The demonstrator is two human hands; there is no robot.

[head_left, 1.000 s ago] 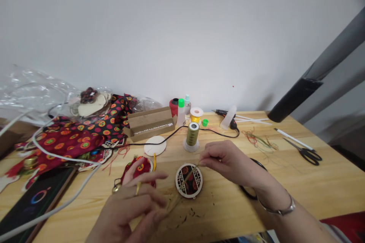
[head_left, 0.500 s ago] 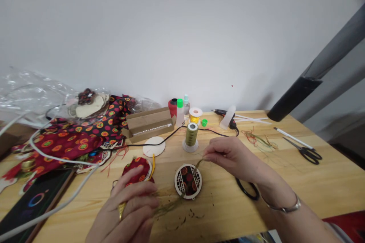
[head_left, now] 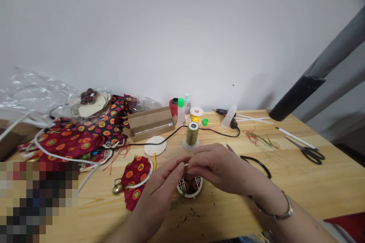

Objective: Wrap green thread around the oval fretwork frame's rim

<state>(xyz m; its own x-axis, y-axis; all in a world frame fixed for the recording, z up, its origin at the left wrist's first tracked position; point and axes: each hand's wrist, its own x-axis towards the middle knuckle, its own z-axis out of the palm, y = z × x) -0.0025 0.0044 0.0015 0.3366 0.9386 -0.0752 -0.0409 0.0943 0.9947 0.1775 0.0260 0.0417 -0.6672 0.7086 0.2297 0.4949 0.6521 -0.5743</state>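
Both my hands come together over a round white-rimmed ornament with lattice panels and dark patterned fabric. My left hand is pinched at its upper left edge. From the right, my right hand is also pinched, its fingertips meeting the left ones. Green thread is gathered up between the fingers, mostly hidden by them. Just behind stands a spool of olive-green thread. Left of my left hand lies a red patterned fabric piece with a white ring edge and a small bell.
Black scissors, a white pen and loose threads lie on the right. Another black-handled tool is partly under my right forearm. At the back are a cardboard box, bottles and a glue gun. Patterned fabric fills the left.
My left hand has moved right and up to meet my right hand over the ornament. The green strands that lay left of it are lifted off the table. The right hand shifted slightly left.
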